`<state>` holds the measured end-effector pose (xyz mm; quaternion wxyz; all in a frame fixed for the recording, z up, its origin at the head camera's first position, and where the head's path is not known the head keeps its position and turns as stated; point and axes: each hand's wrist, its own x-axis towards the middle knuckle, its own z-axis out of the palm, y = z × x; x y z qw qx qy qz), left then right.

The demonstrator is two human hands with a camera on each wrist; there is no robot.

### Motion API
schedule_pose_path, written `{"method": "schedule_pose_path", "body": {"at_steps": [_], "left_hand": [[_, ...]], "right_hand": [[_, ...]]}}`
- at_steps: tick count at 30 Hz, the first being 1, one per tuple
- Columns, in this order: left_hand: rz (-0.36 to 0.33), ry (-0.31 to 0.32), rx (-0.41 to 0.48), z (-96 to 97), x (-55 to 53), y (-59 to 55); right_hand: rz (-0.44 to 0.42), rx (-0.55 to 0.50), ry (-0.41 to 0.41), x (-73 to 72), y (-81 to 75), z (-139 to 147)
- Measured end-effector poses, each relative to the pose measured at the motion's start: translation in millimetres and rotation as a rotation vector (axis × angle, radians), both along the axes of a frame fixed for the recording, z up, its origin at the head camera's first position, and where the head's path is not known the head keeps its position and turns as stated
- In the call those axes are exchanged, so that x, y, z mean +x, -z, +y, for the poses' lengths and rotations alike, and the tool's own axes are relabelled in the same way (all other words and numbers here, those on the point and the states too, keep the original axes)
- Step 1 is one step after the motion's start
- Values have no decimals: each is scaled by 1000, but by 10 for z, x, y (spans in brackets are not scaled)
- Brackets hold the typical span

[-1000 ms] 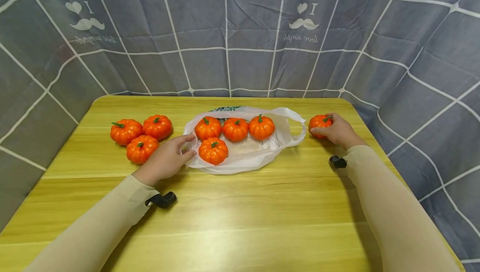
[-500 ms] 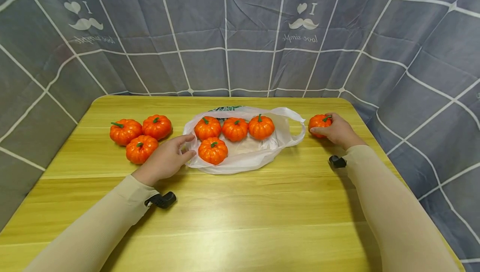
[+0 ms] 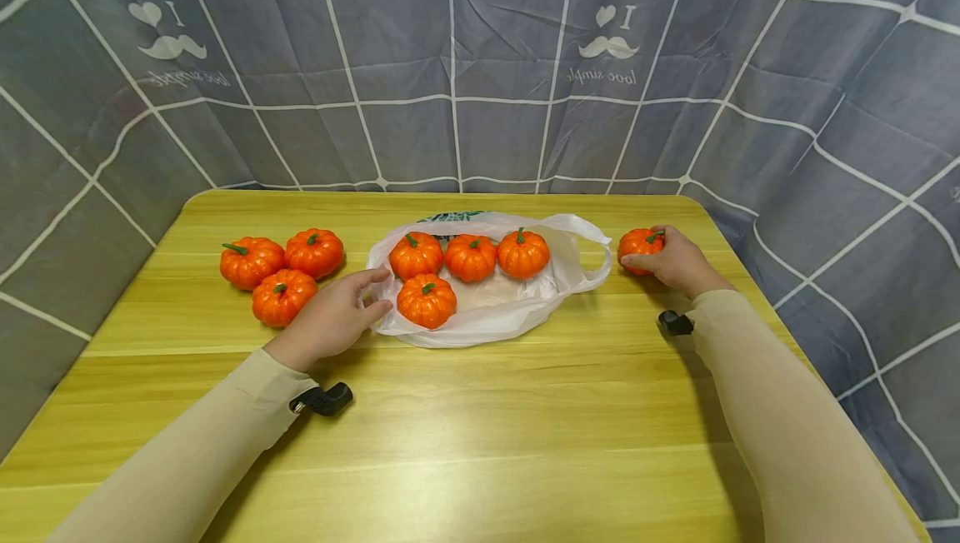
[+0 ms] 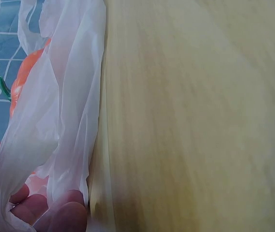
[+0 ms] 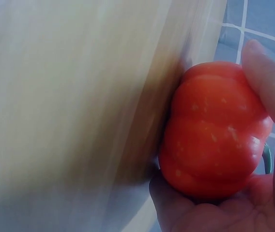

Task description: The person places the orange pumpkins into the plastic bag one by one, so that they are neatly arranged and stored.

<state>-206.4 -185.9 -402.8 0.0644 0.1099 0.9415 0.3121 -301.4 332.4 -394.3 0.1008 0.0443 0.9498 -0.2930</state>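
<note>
At the right end of the table my right hand (image 3: pixel 678 264) grips a small orange pumpkin (image 3: pixel 636 251), thumb on one side and fingers on the other. In the right wrist view this pumpkin (image 5: pixel 215 130) sits low against the tabletop, its green stem partly behind the hand. My left hand (image 3: pixel 337 316) holds the left end of a white plastic bag (image 3: pixel 498 322). The left wrist view has the bag's thin plastic (image 4: pixel 77 87) looped over curled fingers (image 4: pixel 69 215). Several pumpkins, among them a front one (image 3: pixel 426 301), lie in the bag's wide mouth.
Three more pumpkins (image 3: pixel 281 297) cluster on the table left of the bag, close to my left forearm. The bag's right handle loop (image 3: pixel 600 264) reaches toward the gripped pumpkin. A grey checked curtain (image 3: pixel 495 68) stands behind the wooden table (image 3: pixel 480 443).
</note>
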Motion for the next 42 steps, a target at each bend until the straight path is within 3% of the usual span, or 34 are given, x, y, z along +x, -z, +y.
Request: {"method": "schedule_pose_path", "body": {"at_steps": [33,42], "left_hand": [[-23,-1,2,1,10,-10],[-23,-1,10,20,4,-41]], "right_hand": [[-9,-9,-25,-26,13,9],[60,-29,-6,-45,33,-1]]}}
